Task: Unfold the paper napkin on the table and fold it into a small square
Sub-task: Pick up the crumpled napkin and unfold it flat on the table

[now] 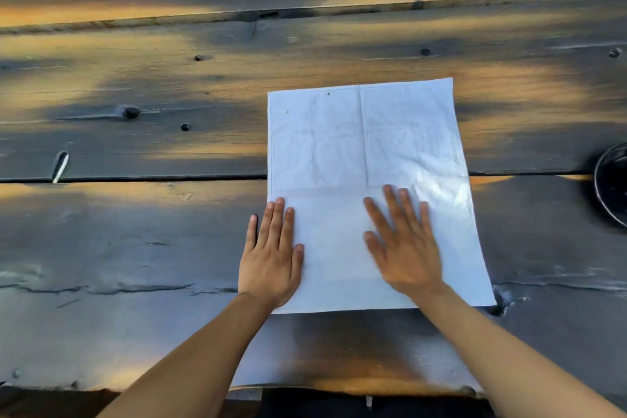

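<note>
A white paper napkin [363,146] lies spread flat on the dark wooden table [135,248], with crease lines crossing it. My left hand [271,258] rests flat on the napkin's near left edge, fingers straight and close together, partly on the table. My right hand [403,244] presses flat on the napkin's near middle with fingers spread; it looks slightly blurred.
A dark round object [612,183] sits at the right edge of the view, cut off by the frame. Gaps run between the table's planks, with knots and nail heads. The table's near edge lies just below the napkin, by my forearms.
</note>
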